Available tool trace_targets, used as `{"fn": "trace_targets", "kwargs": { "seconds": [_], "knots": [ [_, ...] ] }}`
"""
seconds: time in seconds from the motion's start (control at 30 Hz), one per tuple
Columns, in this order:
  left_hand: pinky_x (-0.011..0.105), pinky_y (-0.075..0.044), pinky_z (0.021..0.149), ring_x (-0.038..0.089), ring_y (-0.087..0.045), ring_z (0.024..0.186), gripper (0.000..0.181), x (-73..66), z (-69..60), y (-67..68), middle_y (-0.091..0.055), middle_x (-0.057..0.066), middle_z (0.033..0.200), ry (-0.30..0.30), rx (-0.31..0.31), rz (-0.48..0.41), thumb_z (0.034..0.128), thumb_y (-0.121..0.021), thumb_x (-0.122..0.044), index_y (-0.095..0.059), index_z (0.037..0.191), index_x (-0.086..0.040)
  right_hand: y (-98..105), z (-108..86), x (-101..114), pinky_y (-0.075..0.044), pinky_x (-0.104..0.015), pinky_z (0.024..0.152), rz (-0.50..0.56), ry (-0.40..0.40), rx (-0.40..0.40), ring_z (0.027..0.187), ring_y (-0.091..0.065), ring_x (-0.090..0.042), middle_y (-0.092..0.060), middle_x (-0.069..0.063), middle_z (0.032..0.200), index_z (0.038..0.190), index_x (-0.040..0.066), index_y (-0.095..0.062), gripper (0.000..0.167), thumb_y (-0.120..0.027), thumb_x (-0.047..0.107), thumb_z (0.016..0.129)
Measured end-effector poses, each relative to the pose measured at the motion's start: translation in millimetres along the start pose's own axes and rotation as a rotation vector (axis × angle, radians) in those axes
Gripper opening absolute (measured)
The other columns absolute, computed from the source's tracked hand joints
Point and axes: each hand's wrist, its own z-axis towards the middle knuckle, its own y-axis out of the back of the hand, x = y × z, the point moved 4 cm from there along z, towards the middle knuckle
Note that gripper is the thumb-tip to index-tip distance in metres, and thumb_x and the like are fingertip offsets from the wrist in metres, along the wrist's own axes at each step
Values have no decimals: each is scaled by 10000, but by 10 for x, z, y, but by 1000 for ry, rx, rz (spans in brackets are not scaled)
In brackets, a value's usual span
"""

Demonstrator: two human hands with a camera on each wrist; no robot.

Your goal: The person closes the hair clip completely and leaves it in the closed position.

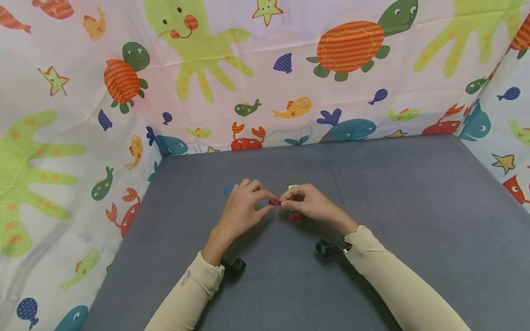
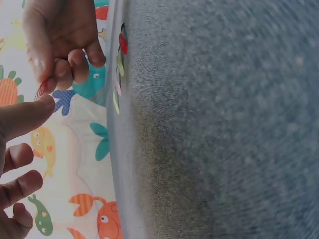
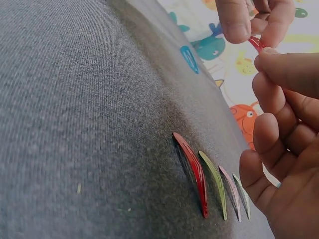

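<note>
A small red snap hair clip (image 1: pixel 274 202) is held between the two hands, above the grey table. My left hand (image 1: pixel 243 208) pinches its left end between thumb and fingertips. At the other end, the thumb and index finger of my right hand (image 1: pixel 311 202) grip it, the remaining fingers loosely bent. Fingertips cover part of the clip in both wrist views. Under the right hand lies a second red hair clip (image 3: pixel 193 174). Beside that one are an olive-green clip (image 3: pixel 214 184), a pink clip (image 3: pixel 231 194) and a pale green clip (image 3: pixel 242 195), roughly in a row.
A blue hair clip (image 1: pixel 228 189) lies on the grey tabletop (image 1: pixel 414 207), just beyond the left hand. Behind and at the sides hangs a white curtain (image 1: pixel 273 92) printed with sea animals. Black wrist cameras are strapped at both sleeves.
</note>
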Motion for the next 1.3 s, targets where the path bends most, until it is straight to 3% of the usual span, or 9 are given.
{"fn": "trace_targets", "kwargs": {
  "seconds": [0.23,0.63,0.8,0.93,1.13,1.3],
  "knots": [
    [309,-308,683,148,-469,797,175,-27,4,-1,-603,-56,866,-38,-20,65,810,-878,-266,-814,972,-247,14,-26,-10,-532,-310,727,52,-3,8,852,-614,-407,-694,-272,1059,1093,-53,-736,224,-666,133,990],
    [322,-320,681,158,-473,802,189,-98,11,3,-569,-39,844,-111,-49,112,802,-883,-297,-817,963,-222,48,-77,-13,-544,-404,771,71,-39,-3,910,-641,-401,-708,-262,1098,1083,35,-765,192,-666,173,994],
    [315,-322,694,154,-474,819,166,-111,3,-10,-569,-40,848,-104,-32,107,828,-861,-310,-821,959,-216,50,-108,1,-537,-325,770,77,-16,-9,894,-653,-337,-695,-285,1097,1075,46,-761,162,-675,151,987],
    [309,-310,683,154,-464,807,172,-117,-3,-30,-563,-37,840,-92,-25,77,807,-880,-284,-823,949,-205,57,-138,27,-506,-267,696,20,37,-22,789,-629,-227,-710,-237,1014,1075,66,-759,139,-685,131,977],
    [300,-294,674,153,-456,795,166,-135,-9,-65,-562,-37,828,-78,-17,39,803,-883,-258,-826,945,-194,63,-185,33,-442,-258,604,-118,101,-65,673,-535,-137,-639,-52,804,1063,124,-758,122,-730,143,946],
    [305,-310,680,151,-447,786,161,-159,-9,-96,-594,-2,823,-64,14,12,811,-876,-267,-827,947,-194,75,-235,35,-440,-259,602,-191,150,-105,665,-523,-121,-654,-2,815,1042,136,-765,125,-764,145,918]
  ]
}}
